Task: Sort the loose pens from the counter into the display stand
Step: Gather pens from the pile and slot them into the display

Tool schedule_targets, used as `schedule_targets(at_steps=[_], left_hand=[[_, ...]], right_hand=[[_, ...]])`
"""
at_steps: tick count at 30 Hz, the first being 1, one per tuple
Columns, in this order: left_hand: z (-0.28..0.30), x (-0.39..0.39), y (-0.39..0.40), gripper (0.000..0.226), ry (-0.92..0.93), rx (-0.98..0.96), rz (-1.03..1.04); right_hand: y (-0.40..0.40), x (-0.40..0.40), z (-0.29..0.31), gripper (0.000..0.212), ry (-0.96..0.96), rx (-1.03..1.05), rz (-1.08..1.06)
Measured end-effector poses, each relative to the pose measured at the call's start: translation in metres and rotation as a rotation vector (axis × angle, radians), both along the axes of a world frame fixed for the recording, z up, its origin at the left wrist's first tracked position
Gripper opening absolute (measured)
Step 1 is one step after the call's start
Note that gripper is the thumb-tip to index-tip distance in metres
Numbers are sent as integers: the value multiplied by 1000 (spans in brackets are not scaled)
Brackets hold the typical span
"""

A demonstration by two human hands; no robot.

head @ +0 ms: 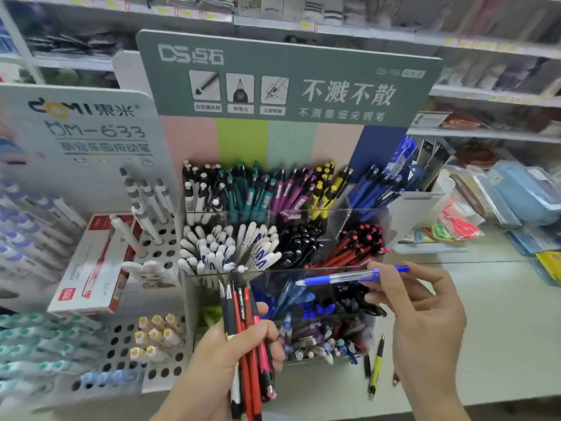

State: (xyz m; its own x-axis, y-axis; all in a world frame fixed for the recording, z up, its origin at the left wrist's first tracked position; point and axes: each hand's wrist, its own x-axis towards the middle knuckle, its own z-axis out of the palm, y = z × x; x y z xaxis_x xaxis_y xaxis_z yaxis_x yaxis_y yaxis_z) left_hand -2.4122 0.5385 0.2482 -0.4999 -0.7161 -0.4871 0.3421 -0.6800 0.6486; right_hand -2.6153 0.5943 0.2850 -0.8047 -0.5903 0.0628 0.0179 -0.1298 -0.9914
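My left hand (230, 357) grips a bundle of pens (243, 323), red, black and pink, pointing up in front of the clear display stand (376, 226). My right hand (422, 320) pinches a blue pen with a clear barrel (343, 278), held level over the stand's front compartments. The stand holds several compartments sorted by colour: white, teal, purple, yellow, blue, black, red. A yellow-green pen (376, 367) lies loose on the counter (501, 344) between the stand and my right hand, with a dark pen beside it.
A perforated white pen rack (158, 372) and a red-and-white box (91, 268) stand at the left. A white bin (425, 208) and packaged stationery (516, 199) sit at the right. Store shelves run behind.
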Motion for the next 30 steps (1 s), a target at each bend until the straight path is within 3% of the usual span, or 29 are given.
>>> schedule_targets(at_steps=[2, 5, 8, 12, 21, 26, 30], left_hand=[[3, 7, 3, 58, 1, 22, 16], [1, 21, 3, 80, -8, 60, 42], [3, 34, 5, 81, -21, 60, 94], [1, 45, 13, 45, -16, 55, 166], [-6, 54, 20, 39, -25, 48, 224], [2, 51, 18, 30, -13, 29, 163], [-1, 55, 15, 30, -30, 11, 150]], right_hand=[[2, 4, -7, 14, 12, 25, 61], [-2, 19, -24, 15, 24, 47, 173], [-13, 38, -42, 19, 132, 118, 318], [-27, 55, -54, 19, 332, 172, 426], [-59, 61, -87, 19, 1010, 187, 562], [-63, 67, -101, 12, 1088, 321, 631], [-46, 65, -109, 22, 1123, 317, 659]])
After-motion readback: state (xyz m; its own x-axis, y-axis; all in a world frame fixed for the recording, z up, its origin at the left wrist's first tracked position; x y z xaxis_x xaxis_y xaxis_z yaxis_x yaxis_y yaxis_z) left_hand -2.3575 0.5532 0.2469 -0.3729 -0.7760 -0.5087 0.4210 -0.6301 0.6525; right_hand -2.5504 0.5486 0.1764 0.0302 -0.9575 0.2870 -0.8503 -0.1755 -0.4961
